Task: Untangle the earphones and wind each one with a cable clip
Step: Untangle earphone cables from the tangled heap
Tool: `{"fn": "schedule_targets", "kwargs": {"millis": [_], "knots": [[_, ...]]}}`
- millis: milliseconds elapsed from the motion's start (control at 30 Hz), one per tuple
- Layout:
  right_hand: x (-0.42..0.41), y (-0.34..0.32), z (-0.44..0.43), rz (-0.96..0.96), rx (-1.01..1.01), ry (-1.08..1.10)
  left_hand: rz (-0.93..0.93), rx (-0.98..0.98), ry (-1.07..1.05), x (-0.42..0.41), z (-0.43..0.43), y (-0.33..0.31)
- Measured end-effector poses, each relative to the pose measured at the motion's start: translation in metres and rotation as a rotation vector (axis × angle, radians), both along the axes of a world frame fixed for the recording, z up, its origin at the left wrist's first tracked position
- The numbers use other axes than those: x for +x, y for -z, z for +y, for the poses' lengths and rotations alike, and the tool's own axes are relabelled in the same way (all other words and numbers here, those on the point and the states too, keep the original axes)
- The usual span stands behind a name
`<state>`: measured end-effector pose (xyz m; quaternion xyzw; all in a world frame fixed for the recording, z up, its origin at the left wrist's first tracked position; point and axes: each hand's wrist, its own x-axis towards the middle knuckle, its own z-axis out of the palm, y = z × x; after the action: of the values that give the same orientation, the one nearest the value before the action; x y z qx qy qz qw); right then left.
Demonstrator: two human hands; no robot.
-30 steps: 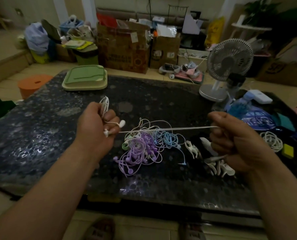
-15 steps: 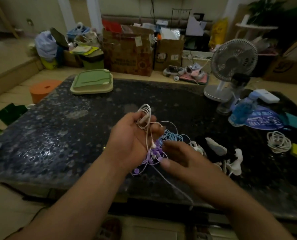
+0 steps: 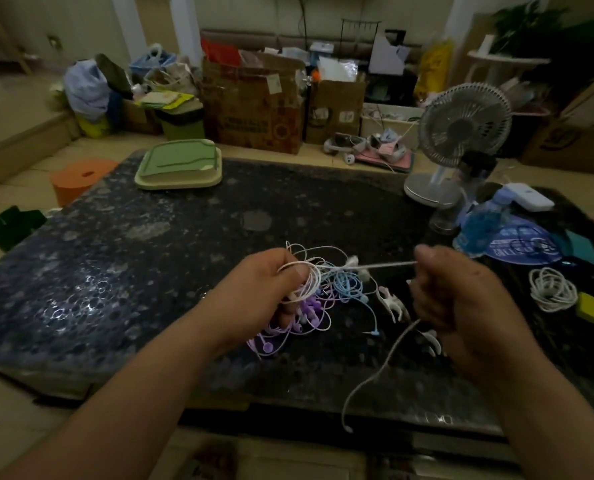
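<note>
Left hand (image 3: 264, 292), ctr of frame, is fisted round a loose coil of the white earphone cable (image 3: 385, 265), w/ the thumb pressed over the loops. Right hand (image 3: 461, 299), just right of ctr, is curled tight on the same cable. The stretch btw the two hands runs taut & nearly level, w/ an earbud (image 3: 352, 261) on it close to the left hand. The cable's free end drops from under the right fist & curves down past the table's near edge toward bottom ctr; the small tip is too blurry to make out.

Below & btw the hands the tangle (image 3: 347, 289) of other earphones lies on the table (image 3: 132, 271). Purple ones are lower, under the left hand, & light blue ones sit above right of them. White cable clips (image 3: 390, 303) lie just right of the tangle, some partly hidden behind the right hand.

Further out at the right edge there's a coiled white cable (image 3: 552, 289) w/ a yellow block (image 3: 588, 306) just beside it. Above those stand a blue bottle (image 3: 484, 223) & a white fan (image 3: 461, 126), upper right. A green tray (image 3: 179, 168) sits at the table's far side, upper left of ctr. An orange stool (image 3: 80, 176) is on the floor left of it. Boxes & bags line the far wall.
</note>
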<state>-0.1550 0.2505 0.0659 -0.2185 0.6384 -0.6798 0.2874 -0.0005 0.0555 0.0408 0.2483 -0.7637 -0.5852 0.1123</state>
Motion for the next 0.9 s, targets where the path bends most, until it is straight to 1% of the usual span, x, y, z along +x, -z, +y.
{"fn": "schedule_targets", "kwargs": {"millis": [67, 100, 133, 167, 233, 267, 333, 367, 400, 433, 467, 533, 567, 633, 667, 700, 767, 833, 900], "knots": [[-0.003, -0.002, 0.001, -0.053, -0.141, 0.064, -0.057, -0.217, 0.081, 0.005, -0.005, 0.002], [-0.004, -0.003, 0.001, -0.122, -0.219, 0.106, -0.094, -0.332, 0.126, 0.007, -0.007, 0.003], [-0.006, -0.004, 0.002, -0.209, -0.299, 0.153, -0.124, -0.390, 0.158, 0.009, -0.009, 0.005], [-0.007, -0.004, 0.003, -0.298, -0.375, 0.191, -0.132, -0.384, 0.170, 0.012, -0.009, 0.007], [-0.006, -0.007, 0.006, -0.439, -0.498, 0.217, -0.071, -0.261, 0.154, 0.016, -0.009, 0.009], [-0.006, -0.008, 0.007, -0.494, -0.530, 0.200, -0.010, -0.138, 0.134, 0.017, -0.008, 0.008], [-0.007, -0.008, 0.008, -0.582, -0.512, 0.141, 0.165, 0.211, 0.098, 0.019, -0.007, 0.003], [-0.008, -0.007, 0.008, -0.587, -0.436, 0.123, 0.238, 0.354, 0.082, 0.020, -0.006, 0.000], [-0.010, -0.004, 0.008, -0.552, -0.313, 0.119, 0.279, 0.419, 0.057, 0.020, -0.007, -0.002], [-0.012, -0.001, 0.008, -0.465, -0.149, 0.122, 0.302, 0.432, 0.030, 0.020, -0.008, -0.002], [-0.013, 0.004, 0.008, -0.325, 0.050, 0.115, 0.319, 0.406, 0.004, 0.020, -0.010, -0.002], [-0.007, 0.012, 0.006, 0.031, 0.454, 0.038, 0.331, 0.337, -0.034, 0.019, -0.016, 0.002], [-0.001, 0.015, 0.005, 0.162, 0.600, -0.037, 0.320, 0.311, -0.033, 0.018, -0.017, 0.003], [0.016, 0.015, 0.000, 0.289, 0.771, -0.273, 0.285, 0.288, -0.005, 0.015, -0.013, 0.004], [0.025, 0.015, -0.002, 0.345, 0.818, -0.370, 0.276, 0.294, 0.023, 0.014, -0.010, 0.004], [0.031, 0.015, -0.005, 0.421, 0.838, -0.412, 0.268, 0.304, 0.057, 0.012, -0.008, 0.004], [0.041, 0.019, -0.010, 0.560, 0.791, -0.361, 0.254, 0.326, 0.109, 0.011, -0.003, 0.002], [0.049, 0.021, -0.017, 0.572, 0.656, -0.282, 0.241, 0.325, 0.141, 0.010, 0.001, 0.002], [0.056, 0.020, -0.022, 0.464, 0.496, -0.264, 0.229, 0.315, 0.153, 0.008, 0.004, 0.002]]}}
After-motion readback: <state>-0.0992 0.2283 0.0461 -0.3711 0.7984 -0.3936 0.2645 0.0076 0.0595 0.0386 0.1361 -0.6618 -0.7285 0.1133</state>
